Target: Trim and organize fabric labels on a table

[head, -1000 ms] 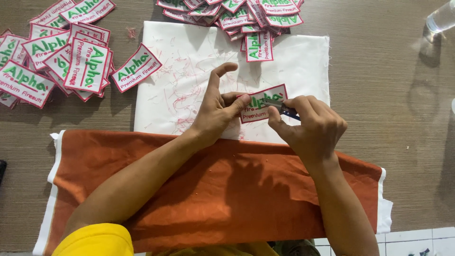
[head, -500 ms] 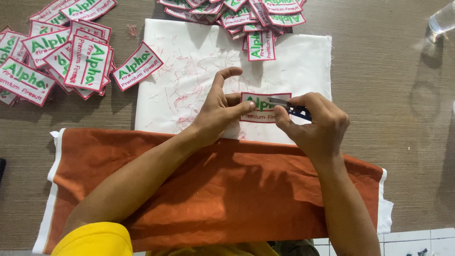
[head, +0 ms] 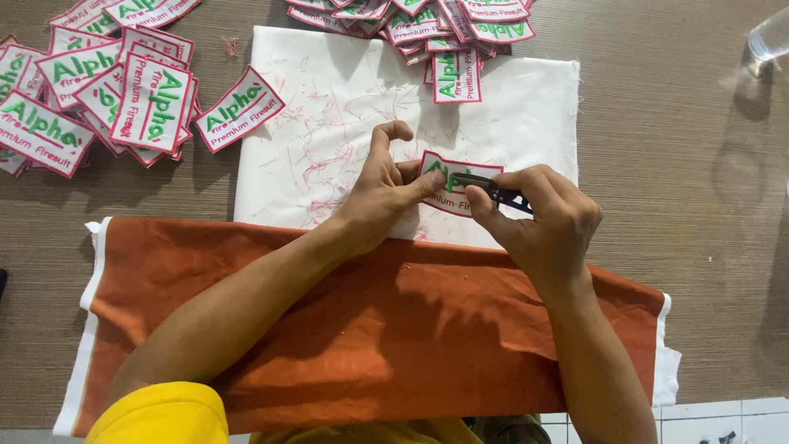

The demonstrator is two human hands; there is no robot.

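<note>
My left hand pinches the left end of a white embroidered patch with a red border and green lettering, holding it just above a white cloth. My right hand grips small dark thread snips, whose blades lie across the patch's upper right part. Red thread scraps litter the white cloth under both hands. My forearms rest over an orange cloth at the near edge.
A heap of the same patches lies at the far left, one loose patch beside it. Another heap sits at the top, one patch on the cloth's far edge. A clear bottle stands top right on the brown tabletop.
The patch has turned slightly clockwise and dropped a little lower in my hands. The snips have moved left, onto the patch's upper edge.
</note>
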